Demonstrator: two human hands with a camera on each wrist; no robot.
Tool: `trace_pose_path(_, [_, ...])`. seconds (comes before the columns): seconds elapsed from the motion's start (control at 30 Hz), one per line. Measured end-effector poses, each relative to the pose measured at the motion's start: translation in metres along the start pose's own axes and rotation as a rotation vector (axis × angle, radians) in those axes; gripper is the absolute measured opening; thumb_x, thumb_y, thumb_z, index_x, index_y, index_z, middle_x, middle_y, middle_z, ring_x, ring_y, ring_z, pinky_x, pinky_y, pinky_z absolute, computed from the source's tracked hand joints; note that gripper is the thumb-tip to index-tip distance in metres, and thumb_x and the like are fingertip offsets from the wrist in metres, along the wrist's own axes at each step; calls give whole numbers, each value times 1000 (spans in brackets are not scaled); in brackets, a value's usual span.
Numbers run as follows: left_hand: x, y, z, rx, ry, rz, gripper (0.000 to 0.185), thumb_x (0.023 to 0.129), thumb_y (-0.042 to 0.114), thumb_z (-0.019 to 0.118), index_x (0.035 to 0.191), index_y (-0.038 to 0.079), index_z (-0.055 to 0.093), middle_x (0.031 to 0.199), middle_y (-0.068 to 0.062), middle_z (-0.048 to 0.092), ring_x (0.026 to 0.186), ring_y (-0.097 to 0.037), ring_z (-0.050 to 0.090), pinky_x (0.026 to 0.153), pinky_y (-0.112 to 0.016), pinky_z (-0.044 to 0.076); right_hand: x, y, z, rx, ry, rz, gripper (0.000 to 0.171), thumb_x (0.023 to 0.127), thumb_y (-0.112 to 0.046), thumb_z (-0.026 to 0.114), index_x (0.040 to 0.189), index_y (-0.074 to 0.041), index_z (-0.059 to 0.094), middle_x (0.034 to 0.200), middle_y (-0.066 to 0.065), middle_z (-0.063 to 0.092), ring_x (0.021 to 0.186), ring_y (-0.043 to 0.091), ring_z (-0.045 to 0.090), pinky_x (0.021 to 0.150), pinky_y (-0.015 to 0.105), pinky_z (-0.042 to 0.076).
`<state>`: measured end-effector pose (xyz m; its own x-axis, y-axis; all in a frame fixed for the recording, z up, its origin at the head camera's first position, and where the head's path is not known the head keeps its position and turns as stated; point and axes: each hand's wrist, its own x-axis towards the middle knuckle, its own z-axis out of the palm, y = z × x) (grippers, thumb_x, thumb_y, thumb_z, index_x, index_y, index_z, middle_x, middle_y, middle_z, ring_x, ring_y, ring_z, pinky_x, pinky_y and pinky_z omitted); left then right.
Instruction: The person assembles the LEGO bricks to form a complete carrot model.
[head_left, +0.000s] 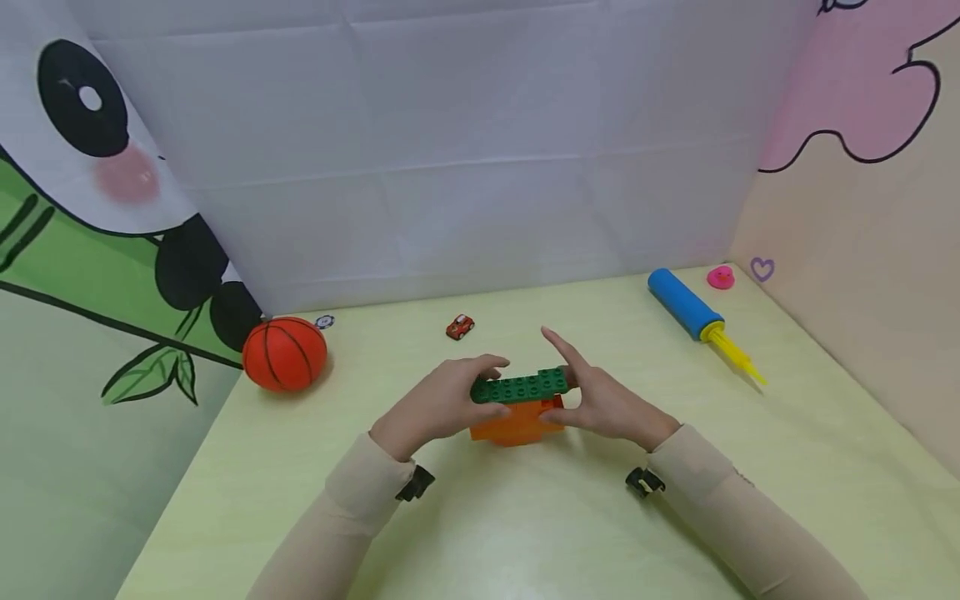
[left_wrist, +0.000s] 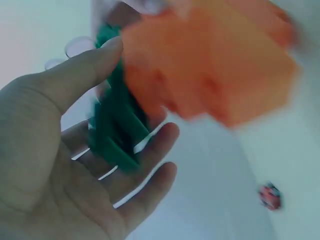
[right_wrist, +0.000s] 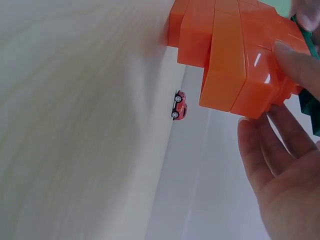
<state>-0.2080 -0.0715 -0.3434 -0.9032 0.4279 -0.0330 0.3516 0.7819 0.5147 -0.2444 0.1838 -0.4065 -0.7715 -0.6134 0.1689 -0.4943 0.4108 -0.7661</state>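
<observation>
Between the two hands is a build of toy building bricks, with a long studded green brick section point(head_left: 517, 388) on top of an orange brick section point(head_left: 512, 427). My left hand point(head_left: 448, 402) grips the left end of the green part, thumb at the front and fingers behind. In the left wrist view its thumb point(left_wrist: 92, 65) presses near where the green bricks point(left_wrist: 117, 112) meet the orange bricks point(left_wrist: 215, 60). My right hand point(head_left: 606, 403) holds the right end, its thumb lying on the orange bricks point(right_wrist: 235, 65) and its fingertips behind them, index finger raised.
A red toy car point(head_left: 460, 327) sits beyond the hands. An orange-red toy basketball point(head_left: 284, 354) and a small round disc point(head_left: 325, 322) are at the back left. A blue and yellow hand pump point(head_left: 686, 304) and a pink rubber duck point(head_left: 721, 277) lie at the back right.
</observation>
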Motion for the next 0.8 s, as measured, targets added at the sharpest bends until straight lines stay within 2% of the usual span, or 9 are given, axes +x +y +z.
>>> trace_pose_path(0.13, [-5, -22, 9, -100, 32, -55, 60, 85, 34, 80, 138, 22, 56, 115, 7, 69, 111, -22, 61, 99, -46, 49, -5, 5, -6, 29, 5, 22, 112, 85, -33, 80, 157, -46, -4, 110, -2, 68, 102, 16, 64, 93, 50, 51])
trace_pose_path(0.27, [-3, -38, 23, -227, 10, -56, 48, 85, 38, 80, 127, 26, 60, 109, 10, 70, 113, -26, 62, 99, -49, 49, -13, 14, -9, 28, 9, 60, 109, 84, -38, 80, 158, -41, 0, 113, 1, 66, 104, 20, 64, 93, 49, 52])
trace_pose_path(0.3, [-2, -41, 26, -242, 1, -53, 45, 85, 39, 79, 125, 27, 61, 109, 10, 70, 112, -25, 63, 98, -48, 50, -16, 17, -10, 22, 2, 71, 106, 85, -39, 79, 159, -38, 4, 114, 1, 65, 105, 21, 64, 94, 48, 52])
trace_pose_path(0.37, [-1, -46, 31, -249, -8, -44, 41, 86, 41, 78, 121, 28, 63, 108, 10, 69, 109, -22, 64, 97, -45, 51, -20, 21, -11, 6, -17, 82, 89, 87, -40, 77, 157, -30, 23, 116, 1, 64, 106, 21, 63, 95, 47, 52])
trace_pose_path(0.47, [0, -50, 34, -245, 3, -42, 37, 86, 40, 78, 118, 27, 67, 106, 10, 69, 104, -17, 65, 94, -40, 52, -22, 27, -14, -6, -58, 80, 60, 90, -38, 74, 142, -21, 50, 117, -1, 65, 105, 19, 63, 95, 42, 53])
trace_pose_path(0.53, [3, -52, 35, -256, 34, -43, 37, 87, 40, 77, 118, 23, 69, 105, 9, 70, 100, -14, 65, 92, -38, 53, -21, 29, -16, 3, -76, 93, 46, 92, -37, 71, 132, -18, 59, 117, -2, 66, 101, 18, 63, 92, 38, 54])
trace_pose_path(0.67, [8, -55, 38, -312, 72, -89, 41, 90, 42, 74, 121, 16, 70, 103, 5, 72, 93, -13, 67, 87, -37, 55, -18, 33, -18, 87, -132, 201, 51, 97, -40, 64, 136, -8, 57, 111, 3, 67, 93, 17, 66, 86, 33, 57])
trace_pose_path(0.8, [13, -58, 47, -324, 41, -156, 43, 93, 46, 68, 121, 13, 71, 101, 3, 72, 88, -13, 67, 83, -34, 55, -15, 37, -15, 225, -173, 348, 52, 101, -39, 58, 135, 0, 56, 101, 8, 69, 85, 22, 70, 85, 35, 58])
